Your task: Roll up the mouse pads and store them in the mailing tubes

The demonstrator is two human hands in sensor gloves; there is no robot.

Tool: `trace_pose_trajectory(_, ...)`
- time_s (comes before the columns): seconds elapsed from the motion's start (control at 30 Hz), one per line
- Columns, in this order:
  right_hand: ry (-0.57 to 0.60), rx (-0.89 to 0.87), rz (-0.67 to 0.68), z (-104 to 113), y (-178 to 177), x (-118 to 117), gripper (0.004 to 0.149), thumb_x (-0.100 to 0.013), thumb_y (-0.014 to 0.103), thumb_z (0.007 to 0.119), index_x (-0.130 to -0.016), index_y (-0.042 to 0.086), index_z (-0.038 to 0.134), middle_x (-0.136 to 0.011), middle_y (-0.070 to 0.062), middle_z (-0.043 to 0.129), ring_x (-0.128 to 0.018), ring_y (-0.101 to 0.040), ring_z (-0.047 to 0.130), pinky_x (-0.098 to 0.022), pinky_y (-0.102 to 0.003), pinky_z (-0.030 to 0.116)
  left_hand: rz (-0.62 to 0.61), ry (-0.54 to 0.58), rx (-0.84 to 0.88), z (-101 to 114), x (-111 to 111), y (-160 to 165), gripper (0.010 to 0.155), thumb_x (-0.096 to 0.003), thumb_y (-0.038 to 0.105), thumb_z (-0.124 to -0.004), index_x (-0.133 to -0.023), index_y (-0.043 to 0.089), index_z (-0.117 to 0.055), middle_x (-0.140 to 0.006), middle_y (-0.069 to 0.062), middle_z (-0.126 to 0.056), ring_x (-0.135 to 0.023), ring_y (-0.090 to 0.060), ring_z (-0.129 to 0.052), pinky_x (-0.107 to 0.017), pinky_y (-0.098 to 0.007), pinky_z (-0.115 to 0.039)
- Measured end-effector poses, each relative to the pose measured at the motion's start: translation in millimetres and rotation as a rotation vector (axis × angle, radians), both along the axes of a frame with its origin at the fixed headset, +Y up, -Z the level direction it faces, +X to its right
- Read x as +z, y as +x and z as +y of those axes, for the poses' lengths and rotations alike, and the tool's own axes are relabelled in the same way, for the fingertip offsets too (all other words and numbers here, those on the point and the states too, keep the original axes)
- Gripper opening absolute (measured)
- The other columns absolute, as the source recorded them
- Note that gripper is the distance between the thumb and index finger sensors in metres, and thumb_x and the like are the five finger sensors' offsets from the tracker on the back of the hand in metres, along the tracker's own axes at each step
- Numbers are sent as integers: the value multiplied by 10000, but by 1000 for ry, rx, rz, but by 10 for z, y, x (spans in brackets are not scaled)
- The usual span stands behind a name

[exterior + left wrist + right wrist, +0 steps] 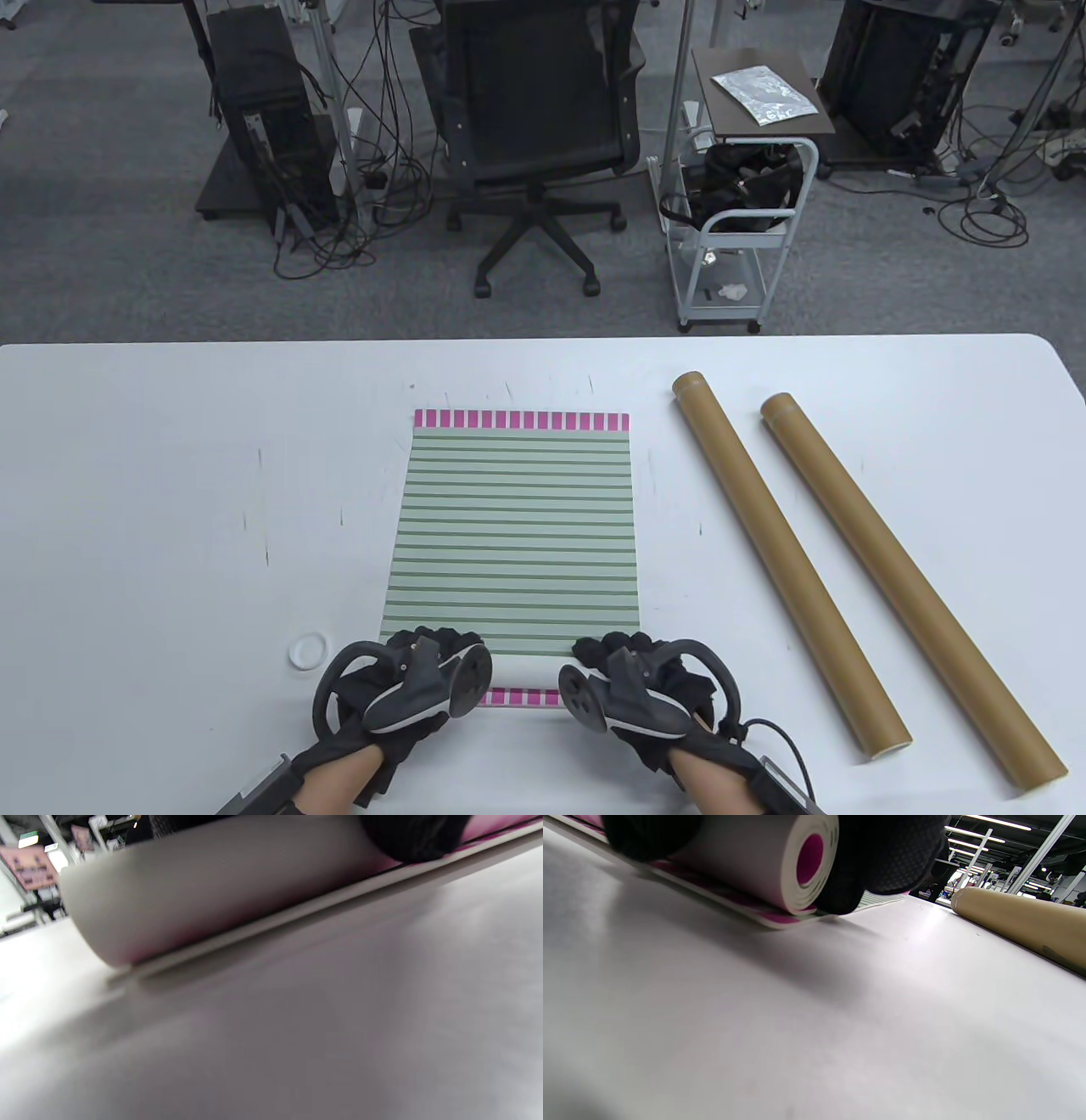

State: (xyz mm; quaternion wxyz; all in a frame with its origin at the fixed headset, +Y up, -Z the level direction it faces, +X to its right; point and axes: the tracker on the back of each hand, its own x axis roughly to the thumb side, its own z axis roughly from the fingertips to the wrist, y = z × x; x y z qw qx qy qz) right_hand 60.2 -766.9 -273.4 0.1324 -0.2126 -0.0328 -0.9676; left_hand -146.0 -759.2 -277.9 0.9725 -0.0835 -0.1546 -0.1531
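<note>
Mouse pad, green-striped with magenta end bands, lies flat on the white surface, long axis running away from the person. Its near end is curled into a roll; the right wrist view shows about 2 to 3 turns with a magenta core, resting on the flat part of the pad. In the table view a magenta strip shows just nearer than the hands, so the roll appears to sit a little in from the near edge, though exactly how it lies there cannot be told.

Left hand covers the roll's left end, right hand its right end. Placement at both ends is judged to keep the roll even and stop it coning. Fingers of the right hand are curled over the roll's end and bear on it; the left hand's fingers lie on top of the roll, but whether they curl round it cannot be told.

2 brown mailing tubes lie to the right, well apart from the pad, parallel and angled: nearer tube, outer tube. Placed within the right hand's reach, judged ready for loading. A small white ring, possibly a tube cap, sits beside the left hand.

Stage: rolling just begun; most of the pad is unrolled. Risk: a loose core may make the roll too fat for the tube
</note>
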Motion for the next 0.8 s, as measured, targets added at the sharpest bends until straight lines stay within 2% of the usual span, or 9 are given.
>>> trace_pose_trajectory(0.17,-11,-15,69,52,2,21,632,-346,498,748,-922,252,668,-832,-2,828,-656,-195,909,-543,-381,795,-17,9,-18,-7,31,46,683,-317,599,-810,-952,395,-661,-937,122,-822,-887,-128,-882,-720,-341,-785)
trace_pose_trajectory(0.3,-79,-92,66,138,22,-13,623,-329,496,774,-898,253,703,-793,10,867,-624,-188,930,-538,-382,803,-32,146,-106,-15,111,104,667,-282,659,-781,-880,381,-678,-830,137,-865,-766,-98,-937,-657,-337,-821)
trace_pose_trajectory(0.43,-283,-374,45,240,119,-49,626,-342,513,758,-895,220,719,-743,-1,897,-566,-182,943,-506,-381,811,-21,380,-95,104,157,10,506,-315,635,-802,-763,420,-706,-706,175,-874,-670,-51,-933,-652,-315,-814)
trace_pose_trajectory(0.47,-304,-408,30,256,126,-45,625,-345,502,770,-896,210,720,-740,-19,895,-566,-201,934,-508,-398,797,-34,372,-73,126,156,-18,488,-316,635,-800,-749,425,-715,-689,178,-880,-652,-45,-938,-642,-310,-820)
trace_pose_trajectory(0.5,-278,-414,28,285,125,-21,631,-348,500,774,-903,206,713,-752,-33,883,-576,-215,923,-516,-411,782,-42,334,-24,148,157,-64,473,-318,634,-801,-733,421,-727,-668,169,-886,-620,-48,-941,-618,-308,-826)
trace_pose_trajectory(0.57,-7,-275,79,326,76,63,673,-332,543,737,-927,235,677,-800,-18,862,-622,-213,916,-536,-407,782,-115,160,79,157,125,-145,446,-289,642,-800,-673,416,-783,-569,166,-928,-462,-47,-973,-468,-266,-874)
trace_pose_trajectory(0.6,99,-196,133,323,32,118,709,-323,575,717,-944,240,649,-803,-7,851,-626,-201,914,-536,-400,786,-72,57,193,131,126,-184,444,-287,621,-823,-664,387,-808,-549,136,-942,-428,-77,-978,-434,-283,-872)
trace_pose_trajectory(0.7,387,-41,199,293,-86,282,783,-312,567,752,-996,266,521,-840,-1,764,-654,-188,869,-571,-406,754,-77,-8,251,149,103,-220,440,-271,630,-819,-636,386,-834,-503,141,-961,-372,-66,-992,-384,-266,-888)
trace_pose_trajectory(0.8,612,90,294,279,-144,376,772,-337,548,753,-1000,294,452,-847,39,720,-653,-139,850,-578,-373,758,-89,-200,361,143,75,-230,447,-274,623,-829,-630,357,-860,-480,119,-977,-338,-78,-1003,-349,-274,-897)
